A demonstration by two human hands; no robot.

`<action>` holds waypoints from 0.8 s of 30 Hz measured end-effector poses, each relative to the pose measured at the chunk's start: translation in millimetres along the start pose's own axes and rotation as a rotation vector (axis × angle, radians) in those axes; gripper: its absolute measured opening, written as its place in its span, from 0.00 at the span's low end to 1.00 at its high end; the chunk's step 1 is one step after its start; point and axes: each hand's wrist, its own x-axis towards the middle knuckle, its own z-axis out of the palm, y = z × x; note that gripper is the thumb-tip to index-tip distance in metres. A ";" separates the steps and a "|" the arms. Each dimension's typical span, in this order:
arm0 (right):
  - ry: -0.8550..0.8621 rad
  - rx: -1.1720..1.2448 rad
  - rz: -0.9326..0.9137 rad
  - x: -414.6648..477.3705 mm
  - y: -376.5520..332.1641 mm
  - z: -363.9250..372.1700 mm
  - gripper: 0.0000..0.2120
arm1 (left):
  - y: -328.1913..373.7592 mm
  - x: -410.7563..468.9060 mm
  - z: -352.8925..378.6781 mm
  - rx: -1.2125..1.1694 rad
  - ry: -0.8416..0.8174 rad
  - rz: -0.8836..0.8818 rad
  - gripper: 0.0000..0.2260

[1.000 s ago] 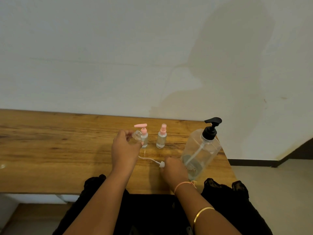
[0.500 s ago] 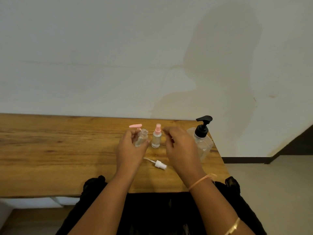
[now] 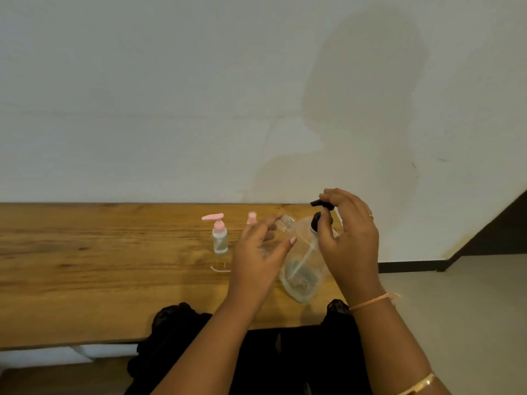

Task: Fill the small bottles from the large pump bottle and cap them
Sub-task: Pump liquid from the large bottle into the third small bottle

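Note:
The large clear pump bottle leans left on the wooden table, with little liquid at its bottom. My right hand grips its black pump head from above. My left hand holds a small clear uncapped bottle, its mouth just left of the pump nozzle. A small bottle with a pink pump stands capped to the left. Only the pink spray cap of another small bottle shows above my left fingers.
A loose white spray cap's thin tube lies on the table in front of the pink pump bottle; my left hand hides the rest. The white wall runs right behind the table. The table ends just right of the large bottle, over a pale floor.
My right hand moved right and took hold of the large bottle's pump head, and the bottle now leans left. My left hand carried the uncapped small bottle right, up to the nozzle.

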 end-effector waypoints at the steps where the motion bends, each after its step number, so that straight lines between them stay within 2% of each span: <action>1: -0.015 0.004 0.012 -0.9 2.0 0.6 0.11 | 1.2 0.2 3.1 -0.008 0.005 0.005 0.20; 10: -0.015 0.014 -0.019 -2.9 10.2 1.0 0.12 | 2.9 6.1 27.7 -0.105 0.125 0.063 0.24; 16: 0.049 0.058 -0.040 -4.9 4.7 6.1 0.10 | 6.4 10.9 24.7 -0.044 0.194 0.164 0.18; 24: 0.060 0.045 -0.042 -7.9 6.3 13.9 0.07 | 4.3 15.3 20.1 -0.089 0.086 0.172 0.19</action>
